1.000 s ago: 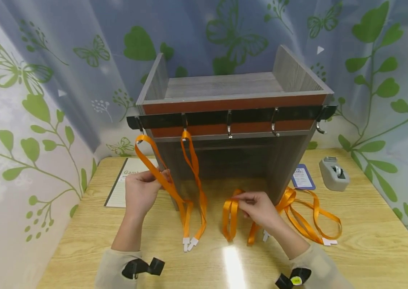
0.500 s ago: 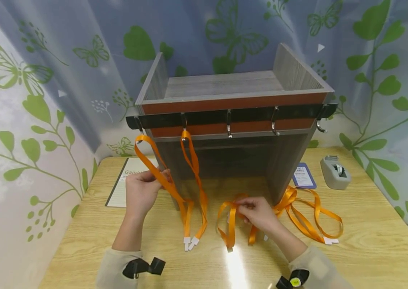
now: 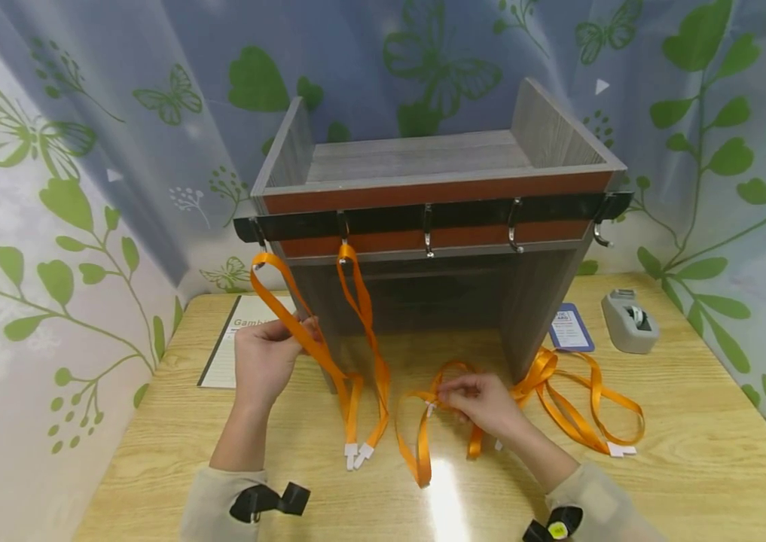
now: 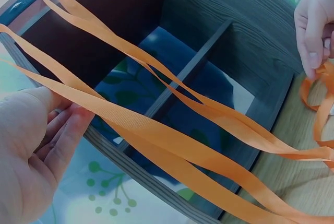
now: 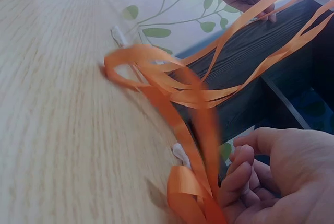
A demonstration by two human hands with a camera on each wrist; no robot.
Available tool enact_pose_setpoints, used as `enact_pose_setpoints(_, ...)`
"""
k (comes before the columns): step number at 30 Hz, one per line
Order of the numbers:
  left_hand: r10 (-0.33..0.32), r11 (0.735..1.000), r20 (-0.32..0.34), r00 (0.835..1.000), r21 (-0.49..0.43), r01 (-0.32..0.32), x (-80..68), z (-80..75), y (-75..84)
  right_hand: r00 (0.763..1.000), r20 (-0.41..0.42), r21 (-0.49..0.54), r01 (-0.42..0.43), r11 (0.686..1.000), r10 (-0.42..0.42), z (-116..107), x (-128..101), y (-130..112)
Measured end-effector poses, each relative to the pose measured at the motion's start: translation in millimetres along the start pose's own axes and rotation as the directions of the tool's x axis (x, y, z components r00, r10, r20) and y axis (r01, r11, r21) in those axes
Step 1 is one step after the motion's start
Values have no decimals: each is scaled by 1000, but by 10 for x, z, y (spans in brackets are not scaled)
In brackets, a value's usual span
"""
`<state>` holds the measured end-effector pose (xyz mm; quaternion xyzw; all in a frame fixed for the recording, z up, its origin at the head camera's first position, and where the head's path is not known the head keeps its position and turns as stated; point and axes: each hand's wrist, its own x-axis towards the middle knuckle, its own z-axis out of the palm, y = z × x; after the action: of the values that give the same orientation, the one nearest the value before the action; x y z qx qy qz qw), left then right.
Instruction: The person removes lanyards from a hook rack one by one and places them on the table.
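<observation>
From the head, a brown shelf (image 3: 419, 156) stands on the table (image 3: 152, 452) with a dark rail (image 3: 386, 220) of hooks across its front. The first strap (image 3: 324, 357), orange, hangs from the leftmost hook, and the left hand (image 3: 270, 360) pinches it partway down. The second strap (image 3: 370, 331) hangs from the next hook. The right hand (image 3: 484, 403), thumb and fingers closed together, pinches a loose strap (image 3: 421, 452) low in front of the shelf; more straps (image 3: 569, 424) lie on the table to the right, near a blue card (image 3: 571, 331) and a tape dispenser (image 3: 630, 331). A notebook (image 3: 228, 361) lies beyond the left hand.

From the left wrist, the first strap passes between thumb and fingertips, the grip nearly closed; the second strap runs alongside, apart from the hand.

From the right wrist, the fingers are curled with the loose strap at their tips, its raised loop blurred, a white clip (image 5: 181, 155) beside it
</observation>
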<state>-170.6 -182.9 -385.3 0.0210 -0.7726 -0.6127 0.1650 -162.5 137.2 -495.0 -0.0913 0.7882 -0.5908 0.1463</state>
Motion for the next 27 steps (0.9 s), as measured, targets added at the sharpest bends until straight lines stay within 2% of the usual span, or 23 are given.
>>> enact_pose_setpoints(18, 22, 1000, -1, 1000, 10, -22, 4, 2, -19, 1000, -3, 24, -10, 1000, 10, -18, 32, -22)
enact_pose_setpoints(27, 29, 999, 1, 1000, 16, -29, 0, 1, -1, 999, -37, -8, 38, 999, -38, -32, 48, -162)
